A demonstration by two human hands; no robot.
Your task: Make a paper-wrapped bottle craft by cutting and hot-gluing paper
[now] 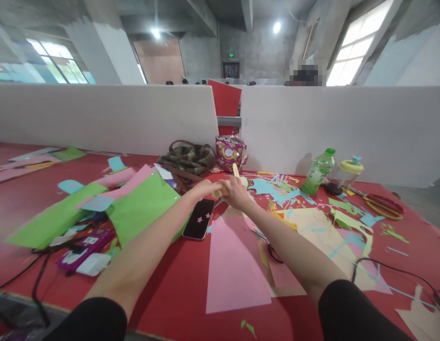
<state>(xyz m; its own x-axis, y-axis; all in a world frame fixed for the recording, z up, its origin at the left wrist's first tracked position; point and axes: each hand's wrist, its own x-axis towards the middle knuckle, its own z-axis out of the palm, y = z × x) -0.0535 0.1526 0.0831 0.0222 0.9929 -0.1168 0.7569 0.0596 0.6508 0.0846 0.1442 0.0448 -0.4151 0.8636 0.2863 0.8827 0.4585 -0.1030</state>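
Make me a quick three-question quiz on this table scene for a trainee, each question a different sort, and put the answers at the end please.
1. Multiple choice: the left hand and right hand are
A) far apart
B) close together
C) both out of view

2. True or false: as pictured, the green-capped bottle stands to the right of the purple snack bag.

3. Short answer: what form do the small pink shapes seen on the phone have?

Key: 1. B; 2. True; 3. Stars.
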